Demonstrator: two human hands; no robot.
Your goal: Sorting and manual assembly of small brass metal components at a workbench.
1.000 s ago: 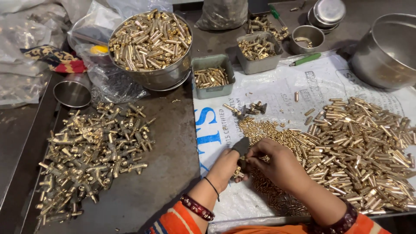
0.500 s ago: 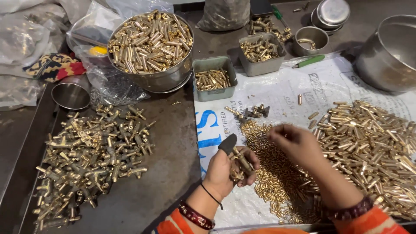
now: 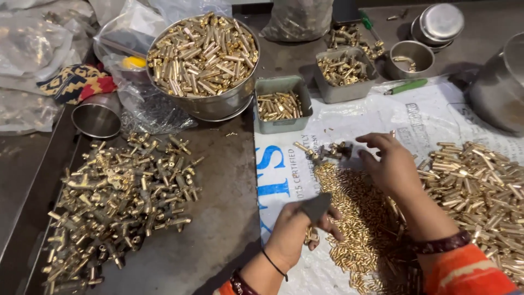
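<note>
Dark metal surface [image 3: 218,218] before you, listed by size: white printed sheet [image 3: 431,123] across its right half; round steel bowl [image 3: 218,104] heaped with brass tubes; loose brass fittings [image 3: 117,202] at left; a pile of small brass pins [image 3: 363,218] on the sheet. Your left hand [image 3: 295,235] has its fingers curled around a small grey tool [image 3: 316,207] and several pins; your right hand [image 3: 390,164] rests on the pile, fingers loosely spread, by a small cluster of dark fittings [image 3: 335,150].
</note>
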